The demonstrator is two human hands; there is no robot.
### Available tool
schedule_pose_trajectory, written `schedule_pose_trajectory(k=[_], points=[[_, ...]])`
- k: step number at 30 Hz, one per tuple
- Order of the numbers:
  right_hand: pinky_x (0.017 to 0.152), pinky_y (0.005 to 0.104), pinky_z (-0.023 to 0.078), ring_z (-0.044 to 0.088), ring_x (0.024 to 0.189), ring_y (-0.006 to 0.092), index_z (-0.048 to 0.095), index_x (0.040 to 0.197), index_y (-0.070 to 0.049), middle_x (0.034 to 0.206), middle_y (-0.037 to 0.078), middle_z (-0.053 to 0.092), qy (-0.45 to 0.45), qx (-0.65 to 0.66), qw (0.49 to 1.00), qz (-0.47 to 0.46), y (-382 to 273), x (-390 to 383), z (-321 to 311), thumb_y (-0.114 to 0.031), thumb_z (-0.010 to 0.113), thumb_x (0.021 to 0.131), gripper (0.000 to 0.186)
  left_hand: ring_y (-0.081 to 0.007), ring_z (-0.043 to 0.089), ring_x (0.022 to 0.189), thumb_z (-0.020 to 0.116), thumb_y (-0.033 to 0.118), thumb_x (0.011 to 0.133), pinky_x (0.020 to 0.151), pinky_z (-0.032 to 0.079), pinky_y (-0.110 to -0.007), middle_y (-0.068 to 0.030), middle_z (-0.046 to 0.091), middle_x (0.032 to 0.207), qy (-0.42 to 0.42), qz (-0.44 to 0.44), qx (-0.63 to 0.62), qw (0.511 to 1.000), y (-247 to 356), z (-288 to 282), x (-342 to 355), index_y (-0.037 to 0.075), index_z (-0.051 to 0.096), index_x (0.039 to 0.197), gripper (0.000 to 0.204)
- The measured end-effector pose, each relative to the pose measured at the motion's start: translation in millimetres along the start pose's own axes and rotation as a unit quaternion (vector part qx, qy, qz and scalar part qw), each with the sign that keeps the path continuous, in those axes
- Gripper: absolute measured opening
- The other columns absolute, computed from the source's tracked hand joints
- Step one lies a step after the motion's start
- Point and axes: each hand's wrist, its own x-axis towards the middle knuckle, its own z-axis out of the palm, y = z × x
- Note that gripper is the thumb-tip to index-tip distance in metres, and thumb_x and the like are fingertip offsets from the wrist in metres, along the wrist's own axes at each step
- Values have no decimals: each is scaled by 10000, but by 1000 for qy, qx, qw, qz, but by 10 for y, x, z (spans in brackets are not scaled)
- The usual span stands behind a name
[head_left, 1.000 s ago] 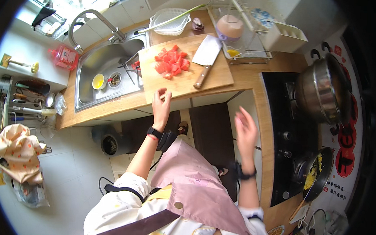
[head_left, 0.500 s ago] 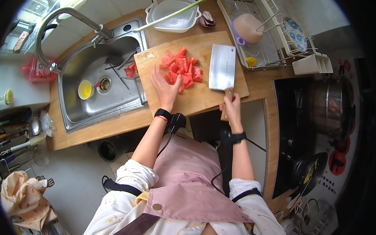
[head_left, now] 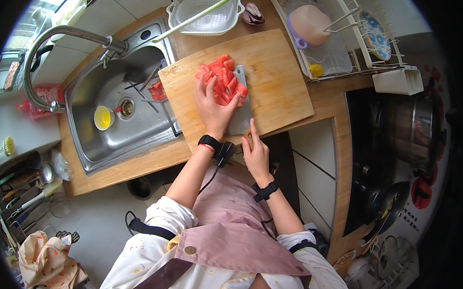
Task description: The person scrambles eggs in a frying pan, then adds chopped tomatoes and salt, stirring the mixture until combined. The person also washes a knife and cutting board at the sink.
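Chopped red tomato pieces (head_left: 223,81) lie heaped on the wooden cutting board (head_left: 281,79), and some rest on the blade of a cleaver (head_left: 239,120). The blade is slid flat under the right side of the heap, partly hidden by the pieces. My left hand (head_left: 215,106) is open, fingers spread and cupped against the near side of the tomato. My right hand (head_left: 257,155) grips the cleaver's handle at the board's near edge, its index finger stretched toward the blade. Most of the handle is hidden by that hand.
Left of the board is a steel sink (head_left: 84,138) with a small bowl (head_left: 104,118) and more tomato inside. Behind the board stand a white colander (head_left: 231,23) with a green stalk across it and a purple onion piece (head_left: 253,14). A dish rack (head_left: 338,71) and black stove (head_left: 358,201) are at right.
The cleaver has moved left from the board's right side and now lies flat under the tomato. My left hand has shifted right against the heap, which is more tightly gathered.
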Motion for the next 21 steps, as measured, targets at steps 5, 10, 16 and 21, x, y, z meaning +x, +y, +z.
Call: schedule_pose_trajectory(k=[5,10,16,21], points=[[523,336,494,593,483,217,337,1487,-112,659,166,614,-77,56,988,123,-28,-35,-8,-114,592,936,607,-371,406,1293,848,292,663,1070,352,-463,-164,437,1378,-17,-7,-6,1000,44,-21,-24,60,576,1204,648],[456,285,446,517,454,107,338,1492,-126,608,82,575,-85,110,979,151,-17,-61,-38,-115,590,945,603,-384,381,1314,849,269,658,1080,340,-471,-156,446,1371,-20,18,33,999,172,-27,-69,76,595,1178,610],[435,254,413,460,459,57,334,1498,-141,596,-1,538,-56,166,973,148,-63,-48,-74,-92,579,952,601,-390,376,1313,840,249,665,1083,332,-476,-159,458,1353,6,64,35,997,399,-43,-19,92,603,1155,567],[639,318,482,603,708,261,351,1483,-124,829,161,617,-63,198,963,170,-164,-47,-362,-107,588,940,593,-381,399,1284,845,260,660,1077,329,-477,-156,468,1336,37,112,54,992,752,-113,29,98,608,1134,554]])
